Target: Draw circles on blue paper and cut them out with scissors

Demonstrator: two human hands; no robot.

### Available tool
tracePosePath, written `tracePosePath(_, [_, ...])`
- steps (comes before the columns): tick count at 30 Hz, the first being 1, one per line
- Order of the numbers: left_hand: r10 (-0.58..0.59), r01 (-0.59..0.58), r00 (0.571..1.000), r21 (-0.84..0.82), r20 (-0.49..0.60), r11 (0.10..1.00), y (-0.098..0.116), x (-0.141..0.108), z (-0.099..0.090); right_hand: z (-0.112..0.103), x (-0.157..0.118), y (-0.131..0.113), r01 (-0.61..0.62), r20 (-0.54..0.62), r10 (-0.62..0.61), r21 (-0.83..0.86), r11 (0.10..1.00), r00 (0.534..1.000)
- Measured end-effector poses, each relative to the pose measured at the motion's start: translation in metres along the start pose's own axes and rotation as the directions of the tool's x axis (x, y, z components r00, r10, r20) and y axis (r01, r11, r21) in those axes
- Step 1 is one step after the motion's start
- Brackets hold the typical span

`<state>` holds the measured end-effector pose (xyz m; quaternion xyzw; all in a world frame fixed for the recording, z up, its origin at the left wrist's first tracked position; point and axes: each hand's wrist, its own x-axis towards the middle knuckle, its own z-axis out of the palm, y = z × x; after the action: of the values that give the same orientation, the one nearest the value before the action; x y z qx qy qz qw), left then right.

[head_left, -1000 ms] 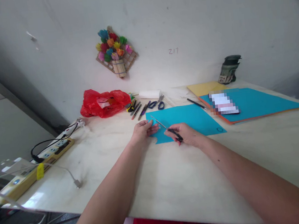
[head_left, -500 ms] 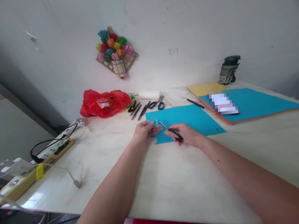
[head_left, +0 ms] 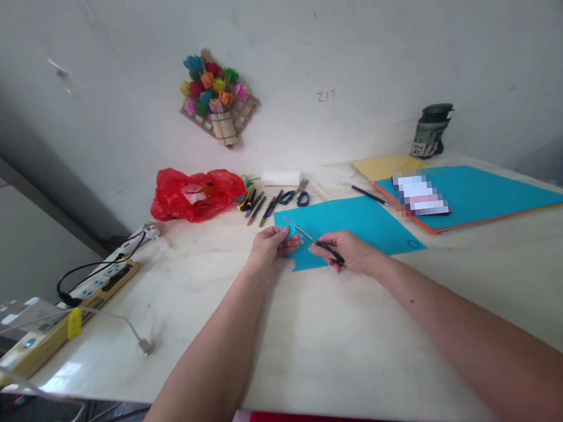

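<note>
My right hand [head_left: 345, 251] is closed around the black handles of a pair of scissors [head_left: 326, 250], whose blades point up and left. Close to the blade tips, my left hand [head_left: 271, 245] pinches a small piece of blue paper [head_left: 291, 231] between thumb and fingers. Both hands are above a blue sheet of paper [head_left: 352, 217] with a notched lower left corner and a small circle drawn at its lower right corner. Against the same-coloured sheet, the small piece's outline is hard to make out.
Behind the sheet lie dark-handled scissors [head_left: 295, 196], several markers [head_left: 264, 209], a white roll [head_left: 282, 178] and a red plastic bag [head_left: 194, 193]. A black pen [head_left: 370, 195], a phone [head_left: 421, 195] on coloured sheets and a bottle [head_left: 431, 132] are at right. A power strip [head_left: 98, 287] is at left.
Almost nothing differs. Both hands keep their place and hold, with only a very slight shift of the left fingers and the scissors.
</note>
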<state>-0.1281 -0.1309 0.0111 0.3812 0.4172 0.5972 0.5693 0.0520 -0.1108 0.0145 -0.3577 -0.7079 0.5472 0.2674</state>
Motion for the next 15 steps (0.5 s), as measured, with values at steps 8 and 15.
tracePosePath(8, [0.008,-0.008,1.0,-0.01,-0.003,1.0,0.0,0.001,-0.003,0.001,-0.001,-0.001,0.021,-0.017,-0.021,0.01,1.0,1.0])
tracePosePath(15, [0.05,-0.05,0.999,0.025,0.019,0.998,0.002,0.001,-0.004,-0.01,-0.003,0.004,-0.018,0.034,0.017,0.042,0.999,0.999])
